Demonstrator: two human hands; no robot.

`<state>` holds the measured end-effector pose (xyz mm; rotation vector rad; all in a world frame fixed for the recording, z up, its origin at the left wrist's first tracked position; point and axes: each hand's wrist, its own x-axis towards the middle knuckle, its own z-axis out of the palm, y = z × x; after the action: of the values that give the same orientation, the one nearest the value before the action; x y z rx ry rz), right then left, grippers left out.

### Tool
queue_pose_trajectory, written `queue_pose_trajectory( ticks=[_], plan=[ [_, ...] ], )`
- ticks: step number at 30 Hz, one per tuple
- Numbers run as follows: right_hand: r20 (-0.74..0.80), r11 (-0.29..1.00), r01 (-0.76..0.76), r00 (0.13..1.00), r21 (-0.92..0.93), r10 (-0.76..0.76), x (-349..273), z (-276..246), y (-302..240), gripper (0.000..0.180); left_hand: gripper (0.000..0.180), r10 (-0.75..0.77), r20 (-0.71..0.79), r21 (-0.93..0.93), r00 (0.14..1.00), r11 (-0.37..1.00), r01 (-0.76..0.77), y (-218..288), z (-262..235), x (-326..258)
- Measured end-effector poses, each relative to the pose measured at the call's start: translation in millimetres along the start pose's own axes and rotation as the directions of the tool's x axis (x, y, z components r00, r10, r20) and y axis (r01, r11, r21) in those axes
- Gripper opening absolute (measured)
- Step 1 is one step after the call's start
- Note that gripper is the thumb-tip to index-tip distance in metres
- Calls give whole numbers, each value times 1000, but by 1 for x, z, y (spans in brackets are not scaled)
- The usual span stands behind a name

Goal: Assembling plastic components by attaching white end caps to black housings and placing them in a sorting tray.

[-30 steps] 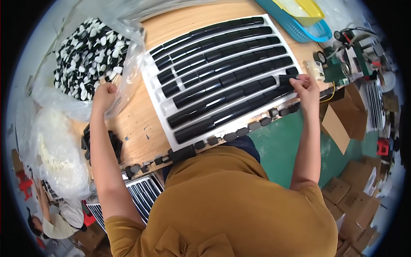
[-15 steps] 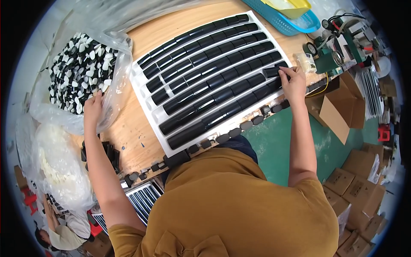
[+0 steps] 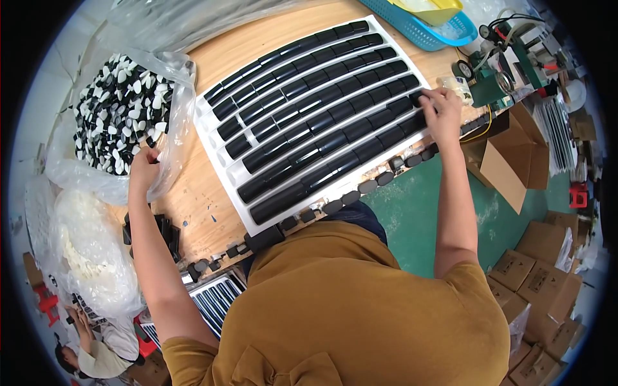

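A white tray (image 3: 226, 175) lies on the wooden table, its long slots filled with glossy black curved pieces (image 3: 335, 135). At its right end, my right hand (image 3: 444, 116) has its fingers bent together on a black piece (image 3: 416, 100) at the end of a row near the front. My left hand (image 3: 144, 168) is at the near edge of a clear plastic bag (image 3: 182, 106) heaped with small black and white oval pieces (image 3: 122, 116). Its fingers are pinched, with a small black piece (image 3: 151, 142) at their tips.
Dark blocks (image 3: 351, 199) line the table's front edge. A blue basket (image 3: 421, 37) stands at the far right, beside a green machine (image 3: 492, 91). An open cardboard box (image 3: 505, 167) is right of the table. Another person (image 3: 106, 350) works at lower left.
The tilted black piece in my right hand now lies down in its row, the fingers still at it. My left hand has drawn slightly back from the heap toward me.
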<state>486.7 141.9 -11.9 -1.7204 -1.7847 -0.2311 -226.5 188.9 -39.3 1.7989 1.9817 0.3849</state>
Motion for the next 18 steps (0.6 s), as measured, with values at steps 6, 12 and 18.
queue_pose_trajectory(
  ticks=[6,12,18],
  plan=[
    [-3,937,-163,985,-308,170,-5,8,9,34,23,-42,-487,-13,873,999,41,54,-12,-22],
    [41,930,-227,968,-290,249,-1,12,-3,41,24,-213,-468,-754,858,602,-263,163,-4,-78],
    [88,899,-436,898,52,430,6,14,-9,44,38,-50,152,-974,987,161,158,247,53,-127]
  ],
)
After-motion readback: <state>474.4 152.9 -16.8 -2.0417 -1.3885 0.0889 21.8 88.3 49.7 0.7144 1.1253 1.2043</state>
